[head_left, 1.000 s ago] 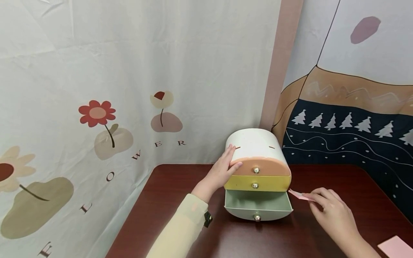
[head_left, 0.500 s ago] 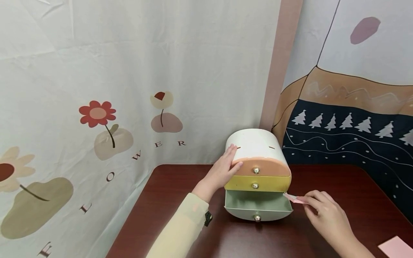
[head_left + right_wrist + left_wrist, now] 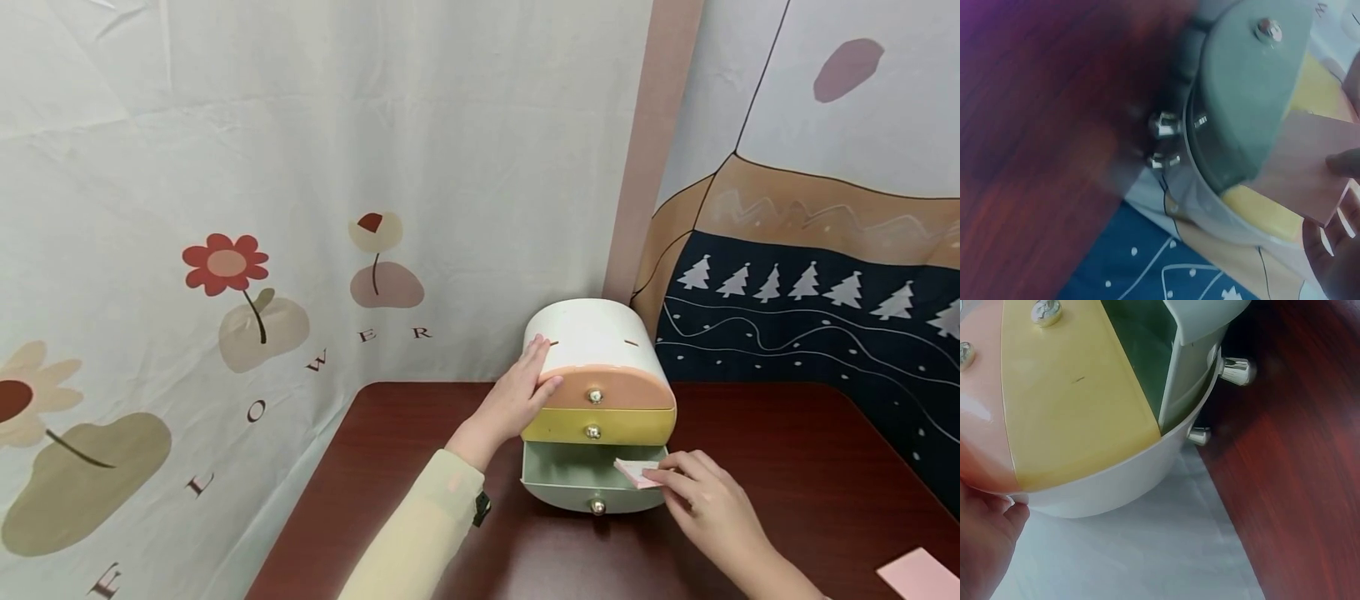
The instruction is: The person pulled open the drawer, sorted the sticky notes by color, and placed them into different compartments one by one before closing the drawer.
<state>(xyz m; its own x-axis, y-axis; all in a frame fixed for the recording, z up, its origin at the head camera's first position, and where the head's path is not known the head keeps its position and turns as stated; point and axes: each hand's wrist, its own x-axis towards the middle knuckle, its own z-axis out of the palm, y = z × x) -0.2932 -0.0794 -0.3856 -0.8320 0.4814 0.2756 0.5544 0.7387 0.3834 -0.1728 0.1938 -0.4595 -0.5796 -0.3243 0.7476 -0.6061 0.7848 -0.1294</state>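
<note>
A small chest of drawers with a white rounded body stands on the table. Its bottom green drawer is pulled out; the orange drawer and yellow drawer are closed. My left hand rests on the chest's upper left side, thumb at the orange front. Between thumb and fingers my right hand pinches a thin pink square that looks like a sticky-note pad, over the right part of the green drawer. The right wrist view shows the pad beside the green front.
Another flat pink square lies at the table's right front. The dark red wooden table reaches back to a printed curtain. Round metal knobs stick out from the drawer fronts, and metallic feet show underneath.
My right hand has moved left with the pink sticky-note pad, from beside the chest to over the open green drawer. The left hand has stayed in place.
</note>
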